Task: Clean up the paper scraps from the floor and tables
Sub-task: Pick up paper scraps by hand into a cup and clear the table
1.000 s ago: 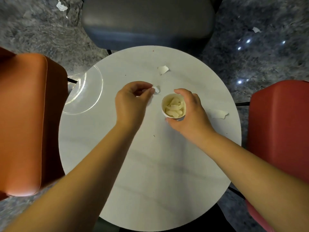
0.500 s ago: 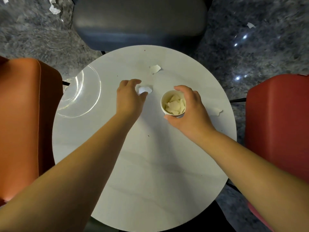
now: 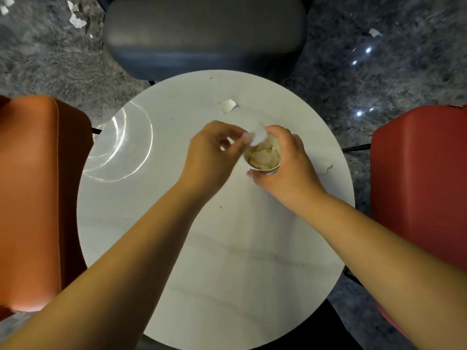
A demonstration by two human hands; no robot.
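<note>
Left hand (image 3: 212, 150) pinches a torn white paper scrap (image 3: 258, 137) directly above the far rim of the scrap-filled paper cup (image 3: 264, 157), which the right hand (image 3: 285, 162) grips near the centre of the round white surface (image 3: 227, 248); release drops it straight in.

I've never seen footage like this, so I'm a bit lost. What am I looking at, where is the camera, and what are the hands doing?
There is no machine here: a person wears a camera on the head, looking down at their own arms over a round white table. The right hand holds a paper cup with scraps in it. The left hand pinches a paper scrap at the cup's rim. Two more scraps lie on the table, one beyond the hands, one right of the cup. Others lie on the floor.
</note>
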